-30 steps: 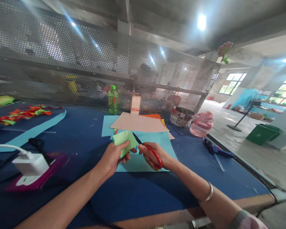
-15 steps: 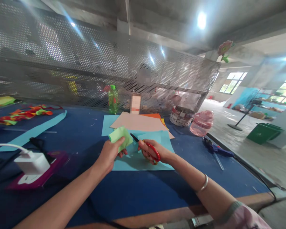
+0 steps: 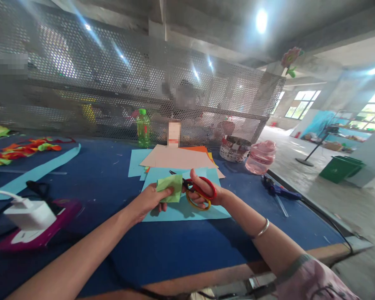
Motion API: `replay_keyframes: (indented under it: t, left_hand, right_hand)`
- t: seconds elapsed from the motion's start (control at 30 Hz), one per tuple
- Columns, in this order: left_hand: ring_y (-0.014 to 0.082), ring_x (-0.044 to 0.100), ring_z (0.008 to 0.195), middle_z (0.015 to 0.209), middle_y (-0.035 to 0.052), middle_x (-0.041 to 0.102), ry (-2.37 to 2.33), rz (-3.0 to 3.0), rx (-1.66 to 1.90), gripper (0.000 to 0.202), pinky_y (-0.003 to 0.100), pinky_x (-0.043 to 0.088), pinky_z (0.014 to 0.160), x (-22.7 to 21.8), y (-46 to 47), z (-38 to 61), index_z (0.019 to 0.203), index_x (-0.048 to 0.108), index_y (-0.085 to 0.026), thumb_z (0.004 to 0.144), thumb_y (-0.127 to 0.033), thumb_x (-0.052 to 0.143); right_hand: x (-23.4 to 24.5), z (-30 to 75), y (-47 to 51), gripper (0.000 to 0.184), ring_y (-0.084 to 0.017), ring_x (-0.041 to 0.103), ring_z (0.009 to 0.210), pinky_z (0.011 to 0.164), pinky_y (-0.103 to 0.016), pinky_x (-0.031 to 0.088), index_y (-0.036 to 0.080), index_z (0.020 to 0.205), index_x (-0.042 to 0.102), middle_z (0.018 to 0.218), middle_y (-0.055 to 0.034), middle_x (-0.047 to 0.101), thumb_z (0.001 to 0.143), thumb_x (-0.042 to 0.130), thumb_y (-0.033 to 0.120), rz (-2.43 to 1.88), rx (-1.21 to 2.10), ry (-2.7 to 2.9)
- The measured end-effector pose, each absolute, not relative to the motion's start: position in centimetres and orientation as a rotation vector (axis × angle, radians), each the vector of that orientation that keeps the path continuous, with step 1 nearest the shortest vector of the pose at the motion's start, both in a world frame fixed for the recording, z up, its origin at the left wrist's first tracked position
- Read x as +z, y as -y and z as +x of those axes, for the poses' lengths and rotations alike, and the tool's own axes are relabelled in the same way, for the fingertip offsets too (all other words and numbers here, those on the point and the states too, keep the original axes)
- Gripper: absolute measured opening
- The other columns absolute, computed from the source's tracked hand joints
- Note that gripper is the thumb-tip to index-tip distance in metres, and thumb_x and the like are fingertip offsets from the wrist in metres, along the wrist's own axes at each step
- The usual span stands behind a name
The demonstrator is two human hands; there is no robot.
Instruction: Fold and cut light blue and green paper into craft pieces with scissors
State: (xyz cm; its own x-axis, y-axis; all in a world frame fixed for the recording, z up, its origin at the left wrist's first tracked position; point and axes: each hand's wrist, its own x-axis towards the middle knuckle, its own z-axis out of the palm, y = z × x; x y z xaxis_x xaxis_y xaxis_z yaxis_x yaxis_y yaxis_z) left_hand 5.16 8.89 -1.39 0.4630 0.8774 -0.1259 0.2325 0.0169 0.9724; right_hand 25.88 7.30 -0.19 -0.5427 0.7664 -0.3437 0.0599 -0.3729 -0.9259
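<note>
The person is wearing a pale pink sleeve on the right arm, its soft fabric marked with thin dark lines and edged by a greyish-green cuff. A slim, polished silver bangle is circling the right forearm partway up, while the left forearm, left hand and right hand are staying bare.

Between the left hand and the white charger, a strip of blue worktop permits passage. Right of the right hand, the worktop extends to the hot-glue gun. Stacked paper sheets, a woven basket and a pink plastic jar obstruct rearward travel.
</note>
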Motion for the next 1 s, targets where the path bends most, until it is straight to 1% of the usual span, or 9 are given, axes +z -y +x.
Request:
replay_keyframes:
  t: [0.17, 0.3, 0.4, 0.57, 0.8, 0.87, 0.9, 0.93, 1.0]
  left_hand:
    - [0.01, 0.044, 0.032, 0.037, -0.0022, 0.053, -1.055, 1.565, 0.62, 0.038, 0.021, 0.033, 0.035, -1.5, -9.2, 5.4, 0.076, 0.061, -0.015, 0.072, -0.052, 0.062]
    - [0.0102, 0.046, 0.033, 0.036, -0.0014, 0.053, -1.06, 1.571, 0.622, 0.037, 0.02, 0.032, 0.036, -1.3, -9.3, 5.8, 0.072, 0.06, -0.015, 0.071, -0.052, 0.064]
    - [0.0103, 0.046, 0.034, 0.038, -0.0015, 0.054, -1.05, 1.564, 0.619, 0.036, 0.02, 0.032, 0.036, -1.2, -9.1, 5.9, 0.074, 0.06, -0.015, 0.072, -0.051, 0.063]
    - [0.0108, 0.047, 0.035, 0.038, -0.0018, 0.055, -1.038, 1.578, 0.596, 0.038, 0.021, 0.034, 0.037, -1.4, -9.1, 6.1, 0.074, 0.06, -0.015, 0.07, -0.052, 0.065]
    - [0.0107, 0.046, 0.036, 0.04, -0.0014, 0.054, -0.989, 1.496, 0.63, 0.038, 0.022, 0.033, 0.038, -1.1, -9.1, 6.0, 0.072, 0.061, -0.015, 0.069, -0.052, 0.068]
    - [0.0098, 0.047, 0.038, 0.047, -0.0007, 0.057, -0.951, 1.426, 0.673, 0.038, 0.021, 0.033, 0.039, -1.0, -9.2, 5.7, 0.075, 0.063, -0.014, 0.068, -0.051, 0.07]
    - [0.0091, 0.048, 0.04, 0.053, 0.0001, 0.06, -0.925, 1.388, 0.698, 0.038, 0.021, 0.034, 0.04, -0.9, -9.3, 5.6, 0.078, 0.064, -0.014, 0.069, -0.05, 0.071]
    - [0.0084, 0.048, 0.042, 0.06, 0.0007, 0.063, -0.896, 1.352, 0.724, 0.037, 0.021, 0.034, 0.041, -0.9, -9.5, 5.4, 0.081, 0.065, -0.015, 0.069, -0.049, 0.071]
    - [0.0076, 0.048, 0.043, 0.066, 0.0005, 0.064, -0.857, 1.291, 0.781, 0.034, 0.021, 0.034, 0.042, -1.0, -9.8, 5.1, 0.084, 0.065, -0.016, 0.069, -0.046, 0.073]
  right_hand:
    - [-0.2, 26.6, -8.0, 0.084, -0.01, 0.042, 0.04, 0.037, -0.026, 0.044, 0.016, 0.082, 0.048, 0.05, 0.004, 0.043, 0.071, 0.004, 0.087, -0.975, 2.149, 1.328]
    - [-0.8, 26.7, -8.4, 0.085, -0.009, 0.039, 0.036, 0.038, -0.027, 0.045, 0.016, 0.072, 0.047, 0.048, 0.0034, 0.043, 0.071, -0.001, 0.086, -1.029, 2.15, 1.374]
    - [-1.0, 26.6, -8.4, 0.08, -0.009, 0.039, 0.036, 0.037, -0.025, 0.044, 0.017, 0.066, 0.043, 0.047, 0.0029, 0.043, 0.075, 0.001, 0.084, -1.094, 2.152, 1.45]
    - [-0.9, 26.8, -8.2, 0.076, -0.009, 0.041, 0.037, 0.036, -0.024, 0.042, 0.018, 0.068, 0.041, 0.048, 0.0039, 0.042, 0.076, 0.005, 0.083, -1.038, 2.227, 1.501]
    - [-0.9, 27.3, -8.6, 0.085, -0.01, 0.037, 0.036, 0.033, -0.023, 0.037, 0.016, 0.067, 0.046, 0.047, 0.0022, 0.041, 0.072, -0.006, 0.084, -1.017, 2.321, 1.541]
    - [-0.5, 27.4, -8.5, 0.09, -0.01, 0.036, 0.036, 0.032, -0.023, 0.035, 0.014, 0.074, 0.051, 0.046, 0.0025, 0.04, 0.073, -0.007, 0.083, -0.971, 2.356, 1.556]
    - [-0.2, 27.4, -8.4, 0.093, -0.01, 0.035, 0.035, 0.032, -0.022, 0.035, 0.013, 0.081, 0.054, 0.046, 0.0031, 0.04, 0.073, -0.008, 0.083, -0.955, 2.363, 1.552]
    - [0.1, 27.5, -8.2, 0.096, -0.011, 0.035, 0.035, 0.032, -0.022, 0.034, 0.012, 0.09, 0.056, 0.046, 0.0038, 0.039, 0.074, -0.009, 0.081, -0.945, 2.362, 1.543]
    - [0.8, 27.7, -7.8, 0.099, -0.011, 0.035, 0.035, 0.032, -0.021, 0.034, 0.011, 0.11, 0.054, 0.047, 0.0048, 0.04, 0.077, -0.01, 0.079, -0.933, 2.342, 1.519]
